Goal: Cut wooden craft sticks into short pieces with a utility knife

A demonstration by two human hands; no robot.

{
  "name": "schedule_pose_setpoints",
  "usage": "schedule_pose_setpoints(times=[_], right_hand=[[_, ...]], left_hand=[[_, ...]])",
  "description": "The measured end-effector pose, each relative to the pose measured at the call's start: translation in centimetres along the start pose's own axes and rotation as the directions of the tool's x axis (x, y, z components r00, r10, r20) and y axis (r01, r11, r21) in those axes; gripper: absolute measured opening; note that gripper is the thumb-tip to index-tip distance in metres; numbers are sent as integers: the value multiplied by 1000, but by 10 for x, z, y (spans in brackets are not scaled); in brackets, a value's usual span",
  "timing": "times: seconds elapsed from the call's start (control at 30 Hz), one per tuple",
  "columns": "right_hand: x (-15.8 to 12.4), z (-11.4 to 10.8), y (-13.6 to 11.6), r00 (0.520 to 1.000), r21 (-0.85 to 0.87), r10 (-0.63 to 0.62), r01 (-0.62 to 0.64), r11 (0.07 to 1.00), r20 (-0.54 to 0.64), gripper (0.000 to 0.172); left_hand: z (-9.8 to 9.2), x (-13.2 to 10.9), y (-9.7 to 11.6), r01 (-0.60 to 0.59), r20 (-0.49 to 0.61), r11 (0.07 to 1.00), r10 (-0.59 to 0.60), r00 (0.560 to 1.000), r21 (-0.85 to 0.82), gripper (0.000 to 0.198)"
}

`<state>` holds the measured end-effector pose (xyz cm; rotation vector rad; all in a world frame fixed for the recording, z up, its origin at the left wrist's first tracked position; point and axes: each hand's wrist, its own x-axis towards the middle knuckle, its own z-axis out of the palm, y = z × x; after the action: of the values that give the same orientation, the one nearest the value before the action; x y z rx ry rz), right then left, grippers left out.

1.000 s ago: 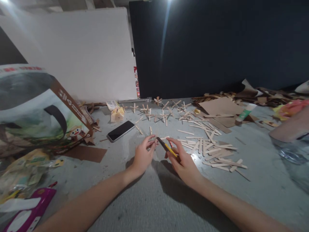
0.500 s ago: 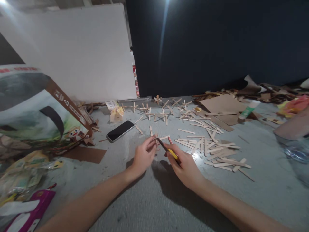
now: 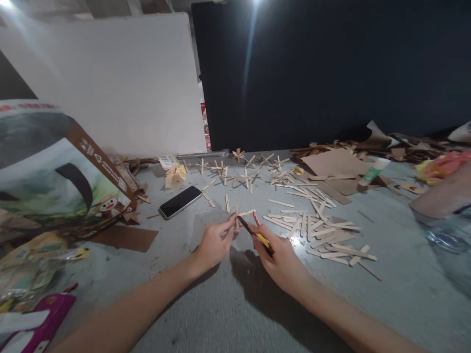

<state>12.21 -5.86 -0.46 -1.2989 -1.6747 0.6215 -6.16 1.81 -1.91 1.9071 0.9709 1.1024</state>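
Between the thumb and fingers of my left hand (image 3: 217, 242) a small wooden craft stick (image 3: 237, 215) stands roughly upright. My right hand (image 3: 281, 257) is closed around a yellow and black utility knife (image 3: 263, 240). The knife's dark tip touches or nearly touches the stick just beside my left fingertips. A thin red-and-white object (image 3: 256, 218) shows at my right fingertips; its kind is unclear. Another craft stick (image 3: 246, 213) lies just beyond the knife tip. Further off, a single stick (image 3: 227, 203) rests on the grey table (image 3: 206, 314).
Loose craft sticks (image 3: 327, 230) are heaped at right, with crossed stick pieces (image 3: 246, 179) behind. A smartphone (image 3: 180, 202) lies left of centre. Cardboard (image 3: 331, 162) and a glue tube (image 3: 373, 171) sit back right. A printed bag (image 3: 62, 171) stands at left, above a purple object (image 3: 47, 314).
The stick in my left hand now stands more clearly upright. The knife tip has shifted slightly down beside it. The whole view has moved slightly; both hands keep their hold.
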Motion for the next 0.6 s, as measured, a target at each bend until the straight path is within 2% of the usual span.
schedule_pose_setpoints(times=[0.17, 0.37, 0.6], right_hand=[[0, 1, 0, 1000, 32, -2, 1, 999, 3, 31], [0, 3, -1, 999, 96, 31, -33, 995, 22, 30], [0, 6, -4, 997, 208, 78, -82, 975, 28, 29]], left_hand=[[-2, 1, 4, -93, -19, 990, 96, 995, 107, 37], [2, 0, -2, -6, -83, 998, 11, 997, 62, 39], [2, 1, -4, -10, -124, 996, 21, 992, 85, 34]])
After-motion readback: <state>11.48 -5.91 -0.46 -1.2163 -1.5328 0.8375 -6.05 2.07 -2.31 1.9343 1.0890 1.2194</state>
